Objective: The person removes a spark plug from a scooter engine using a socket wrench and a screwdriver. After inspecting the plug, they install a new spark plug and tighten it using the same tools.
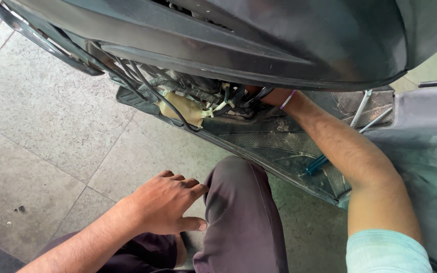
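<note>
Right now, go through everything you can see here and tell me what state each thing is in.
left hand: empty, fingers loosely curled, resting on the knee.
right hand: reached under the scooter panel into the wiring, mostly hidden; grip cannot be told.
wiring bundle: exposed, tangled, hanging loose.
scooter footboard: dusty, uncovered.
blue-handled tool: lying on the footboard, untouched.

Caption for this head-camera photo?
Right hand reaches into scooter wiring; left hand rests on knee.
</note>
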